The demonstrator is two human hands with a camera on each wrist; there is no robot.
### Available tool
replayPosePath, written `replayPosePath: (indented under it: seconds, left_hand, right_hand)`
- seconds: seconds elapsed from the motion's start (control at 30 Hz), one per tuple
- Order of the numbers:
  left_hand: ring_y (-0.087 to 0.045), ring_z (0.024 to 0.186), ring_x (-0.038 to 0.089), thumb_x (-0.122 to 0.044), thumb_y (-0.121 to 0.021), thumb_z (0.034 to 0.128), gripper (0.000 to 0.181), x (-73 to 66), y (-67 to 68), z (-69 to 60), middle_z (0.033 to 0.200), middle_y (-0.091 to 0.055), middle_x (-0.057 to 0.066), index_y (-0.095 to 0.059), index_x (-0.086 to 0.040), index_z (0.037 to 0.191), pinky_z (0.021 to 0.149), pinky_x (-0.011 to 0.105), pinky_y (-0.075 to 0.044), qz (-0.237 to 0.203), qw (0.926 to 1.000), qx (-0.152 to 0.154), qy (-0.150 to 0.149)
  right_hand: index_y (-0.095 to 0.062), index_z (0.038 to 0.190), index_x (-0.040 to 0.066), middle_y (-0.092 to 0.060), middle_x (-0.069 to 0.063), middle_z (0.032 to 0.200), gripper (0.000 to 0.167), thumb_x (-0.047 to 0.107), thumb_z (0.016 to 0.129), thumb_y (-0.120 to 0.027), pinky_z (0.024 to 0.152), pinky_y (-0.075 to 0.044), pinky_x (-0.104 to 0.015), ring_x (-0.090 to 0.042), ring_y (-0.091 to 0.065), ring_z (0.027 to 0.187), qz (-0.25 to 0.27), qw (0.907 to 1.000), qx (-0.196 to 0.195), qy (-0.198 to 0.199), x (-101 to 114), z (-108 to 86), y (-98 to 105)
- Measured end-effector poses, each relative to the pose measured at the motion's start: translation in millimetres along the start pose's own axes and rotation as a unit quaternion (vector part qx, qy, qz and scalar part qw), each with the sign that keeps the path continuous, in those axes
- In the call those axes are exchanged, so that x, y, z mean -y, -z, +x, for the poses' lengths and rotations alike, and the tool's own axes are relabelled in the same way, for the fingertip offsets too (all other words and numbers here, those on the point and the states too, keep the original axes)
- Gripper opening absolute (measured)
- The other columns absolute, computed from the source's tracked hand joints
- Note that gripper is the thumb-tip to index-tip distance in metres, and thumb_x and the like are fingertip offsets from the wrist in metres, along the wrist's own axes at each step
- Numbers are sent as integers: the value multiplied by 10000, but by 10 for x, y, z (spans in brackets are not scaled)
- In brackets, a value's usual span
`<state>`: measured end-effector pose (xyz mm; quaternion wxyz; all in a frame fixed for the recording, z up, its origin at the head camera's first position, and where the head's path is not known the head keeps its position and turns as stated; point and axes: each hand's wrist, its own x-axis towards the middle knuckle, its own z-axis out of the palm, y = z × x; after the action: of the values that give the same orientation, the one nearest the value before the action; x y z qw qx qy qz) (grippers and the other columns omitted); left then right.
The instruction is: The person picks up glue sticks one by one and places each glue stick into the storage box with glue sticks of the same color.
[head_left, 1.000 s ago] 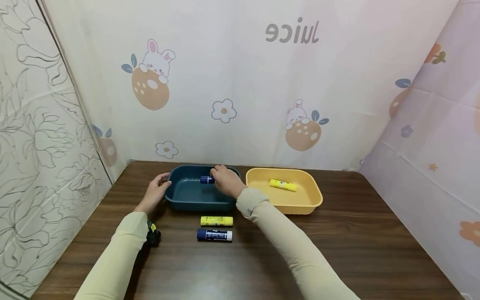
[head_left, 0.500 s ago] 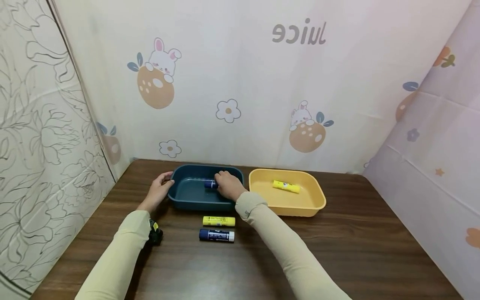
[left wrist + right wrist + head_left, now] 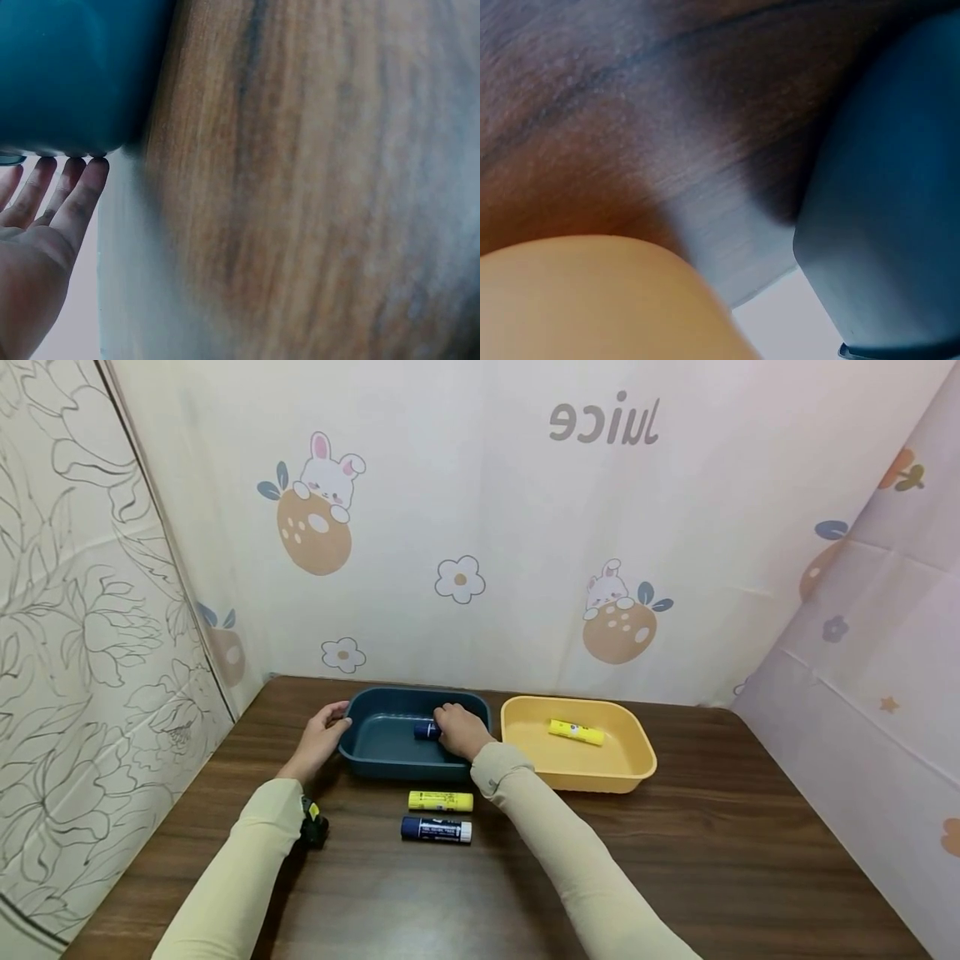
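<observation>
My left hand (image 3: 317, 745) touches the left end of the dark teal tray (image 3: 405, 770); in the left wrist view the straight fingertips of that hand (image 3: 45, 225) rest against the tray's wall (image 3: 67, 82). Inside the tray, toward its right side, my right hand (image 3: 461, 732) holds a dark blue glue stick (image 3: 427, 731), its right part hidden by the fingers. In front of the tray lie a yellow glue stick (image 3: 440, 802) and, nearer, a dark blue one with a white end (image 3: 437, 830).
Right of the teal tray stands a yellow tray (image 3: 592, 782) with a yellow glue stick (image 3: 576, 732) in it. A small black object (image 3: 313, 825) is by the left wrist. A patterned curtain (image 3: 465, 527) rises behind the wooden table (image 3: 675, 860).
My right hand has lowered the dark blue glue stick into the teal tray. My left hand stays at the tray's left end. The whole view has shifted slightly.
</observation>
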<state>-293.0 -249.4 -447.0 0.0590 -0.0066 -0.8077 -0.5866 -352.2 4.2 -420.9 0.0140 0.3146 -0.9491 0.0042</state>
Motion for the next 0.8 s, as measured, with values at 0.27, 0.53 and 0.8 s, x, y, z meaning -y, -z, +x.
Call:
replayPosePath:
  seconds: [0.27, 0.53, 0.8]
  left_hand:
    - [-332, 1291, 377, -124, -427, 1012, 466, -17, -5, 4, 1395, -361, 266, -324, 58, 1429, 1066, 496, -288, 24, 10000, -13, 48]
    - [-336, 1289, 373, -125, -420, 1013, 468, -20, -4, -1, 1395, -361, 264, -317, 56, 1433, 1068, 490, -287, 51, 9999, -29, 86]
    - [-341, 1280, 373, -113, -426, 1010, 461, -6, 4, 2, 1386, -367, 265, -327, 56, 1427, 1063, 491, -293, 24, 10000, -63, 67]
  right_hand:
    - [-567, 1230, 36, -587, -105, 1138, 294, 133, 953, -579, 906, -462, -329, -220, -541, 1044, 21, 9999, 85, -104, 4, 31, -27]
    - [-565, 1232, 36, -586, -107, 1140, 298, 130, 950, -580, 910, -461, -332, -225, -542, 1053, -12, 9999, 44, -103, -11, 45, -52]
    - [-586, 1148, 44, -577, -95, 1066, 226, 124, 936, -576, 854, -472, -321, -210, -533, 981, 168, 9998, -98, -23, -40, 34, 64]
